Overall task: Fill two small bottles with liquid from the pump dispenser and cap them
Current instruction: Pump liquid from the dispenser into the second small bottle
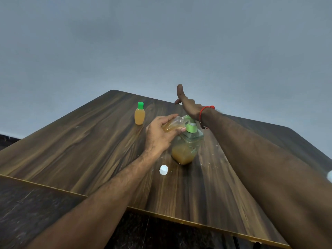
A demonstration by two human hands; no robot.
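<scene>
A clear pump dispenser (pixel 186 150) with a green pump head, part full of amber liquid, stands mid-table. My left hand (pixel 159 135) grips a small clear bottle (pixel 173 124), tilted on its side with its mouth at the pump's spout; amber liquid shows inside it. My right hand (pixel 188 106) presses the heel of its palm on the pump top, fingers straight and raised. A second small bottle (pixel 139 115), full of amber liquid and closed with a green cap, stands upright at the far left. A loose white cap (pixel 163 170) lies on the table in front of the dispenser.
The dark wood-grain table (pixel 80 150) has small droplets scattered right of the dispenser. Its near edge runs diagonally, with dark floor below. A plain grey wall rises behind the far edge. A red thread circles my right wrist.
</scene>
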